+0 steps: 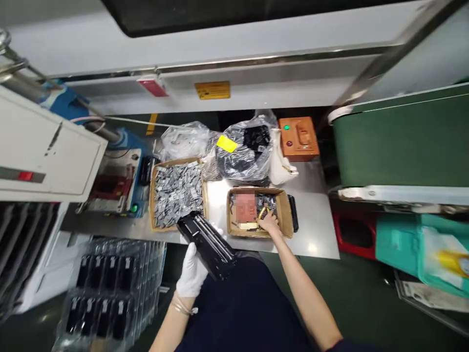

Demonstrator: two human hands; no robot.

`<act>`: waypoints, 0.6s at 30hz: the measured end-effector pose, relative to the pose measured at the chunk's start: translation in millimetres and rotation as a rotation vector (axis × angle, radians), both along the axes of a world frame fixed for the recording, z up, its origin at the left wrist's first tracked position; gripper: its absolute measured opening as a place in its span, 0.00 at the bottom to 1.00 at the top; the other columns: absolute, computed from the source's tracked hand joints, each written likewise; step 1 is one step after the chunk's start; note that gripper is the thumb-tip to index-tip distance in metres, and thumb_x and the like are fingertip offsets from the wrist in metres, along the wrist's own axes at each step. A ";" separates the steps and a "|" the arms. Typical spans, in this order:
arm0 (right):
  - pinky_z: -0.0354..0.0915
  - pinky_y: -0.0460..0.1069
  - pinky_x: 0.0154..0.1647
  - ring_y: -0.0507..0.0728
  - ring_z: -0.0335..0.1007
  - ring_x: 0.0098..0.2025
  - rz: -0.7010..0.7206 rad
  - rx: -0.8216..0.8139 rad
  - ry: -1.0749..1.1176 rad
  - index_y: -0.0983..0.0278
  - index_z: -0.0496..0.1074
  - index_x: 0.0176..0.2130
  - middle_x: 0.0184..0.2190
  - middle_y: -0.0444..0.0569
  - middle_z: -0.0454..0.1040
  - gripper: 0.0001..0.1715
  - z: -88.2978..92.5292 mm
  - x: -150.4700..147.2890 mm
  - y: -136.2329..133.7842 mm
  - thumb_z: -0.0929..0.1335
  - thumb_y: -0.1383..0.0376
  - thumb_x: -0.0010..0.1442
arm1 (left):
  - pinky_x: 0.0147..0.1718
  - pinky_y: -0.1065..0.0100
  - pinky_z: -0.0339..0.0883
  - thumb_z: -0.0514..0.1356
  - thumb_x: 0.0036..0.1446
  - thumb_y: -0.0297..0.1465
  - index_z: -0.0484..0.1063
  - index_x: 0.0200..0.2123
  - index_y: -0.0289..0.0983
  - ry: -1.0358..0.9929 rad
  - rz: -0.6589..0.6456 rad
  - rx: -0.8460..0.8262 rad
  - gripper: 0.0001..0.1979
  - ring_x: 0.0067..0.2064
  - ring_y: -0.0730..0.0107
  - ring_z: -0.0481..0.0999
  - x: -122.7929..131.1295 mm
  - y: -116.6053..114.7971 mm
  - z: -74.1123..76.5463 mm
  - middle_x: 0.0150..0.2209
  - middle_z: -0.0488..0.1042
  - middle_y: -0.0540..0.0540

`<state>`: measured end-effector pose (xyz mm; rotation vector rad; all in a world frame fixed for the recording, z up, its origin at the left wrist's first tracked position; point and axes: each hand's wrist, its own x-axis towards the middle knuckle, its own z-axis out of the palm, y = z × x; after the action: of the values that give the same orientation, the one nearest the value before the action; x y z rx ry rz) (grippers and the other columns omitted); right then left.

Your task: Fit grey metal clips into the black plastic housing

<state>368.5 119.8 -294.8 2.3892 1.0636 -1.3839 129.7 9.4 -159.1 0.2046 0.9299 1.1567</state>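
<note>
My left hand (192,273), in a white glove, grips a long black plastic part (207,244) that slants over the table's front edge. My bare right hand (269,222) reaches into a small cardboard box (286,212) on the metal table (315,225). Its fingers are bent down among small dark and yellowish pieces (264,205); whether they hold one is hidden. A second cardboard box (152,195) to the left is full of small grey metal pieces (178,193).
Clear bags (242,149) of black parts lie behind the boxes, beside an orange control box (298,138). A white machine (47,151) stands left, a green conveyor (403,142) right. Stacked clear trays of black parts (110,288) sit low at left; a teal bin (421,249) at right.
</note>
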 end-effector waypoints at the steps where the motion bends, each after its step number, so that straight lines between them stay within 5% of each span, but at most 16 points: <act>1: 0.57 0.70 0.68 0.72 0.53 0.70 0.050 -0.031 -0.007 0.62 0.56 0.70 0.70 0.60 0.53 0.40 -5.6 -1.5 2.8 0.72 0.61 0.67 | 0.71 0.44 0.52 0.64 0.51 0.61 0.76 0.58 0.42 -0.088 0.015 0.008 0.39 0.69 0.45 0.65 5.1 -3.8 0.0 0.55 0.79 0.40; 8: 0.62 0.68 0.65 0.69 0.61 0.65 0.156 -0.062 -0.096 0.64 0.59 0.68 0.68 0.60 0.58 0.34 -25.5 0.0 13.6 0.70 0.60 0.69 | 0.71 0.40 0.45 0.67 0.40 0.66 0.69 0.65 0.41 -0.333 -0.002 -0.028 0.54 0.72 0.37 0.56 12.9 -17.4 -2.1 0.65 0.69 0.37; 13: 0.61 0.68 0.65 0.69 0.59 0.66 0.015 -0.017 -0.187 0.64 0.61 0.67 0.67 0.60 0.59 0.32 -38.3 -7.6 18.5 0.66 0.51 0.72 | 0.72 0.40 0.44 0.72 0.41 0.60 0.67 0.65 0.41 -0.367 -0.071 0.021 0.52 0.69 0.37 0.63 -0.8 -14.8 -11.0 0.63 0.71 0.37; 18: 0.58 0.69 0.66 0.72 0.52 0.69 -0.139 0.006 -0.197 0.63 0.58 0.68 0.69 0.59 0.54 0.38 -47.3 -16.1 17.5 0.71 0.56 0.66 | 0.73 0.45 0.42 0.77 0.34 0.55 0.69 0.62 0.42 -0.464 -0.102 0.010 0.52 0.69 0.40 0.62 -4.3 -2.2 -18.4 0.59 0.74 0.41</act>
<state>352.3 137.2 -342.1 2.5827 0.8684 -1.1553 125.4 7.2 -177.5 -0.0119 0.4988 1.0538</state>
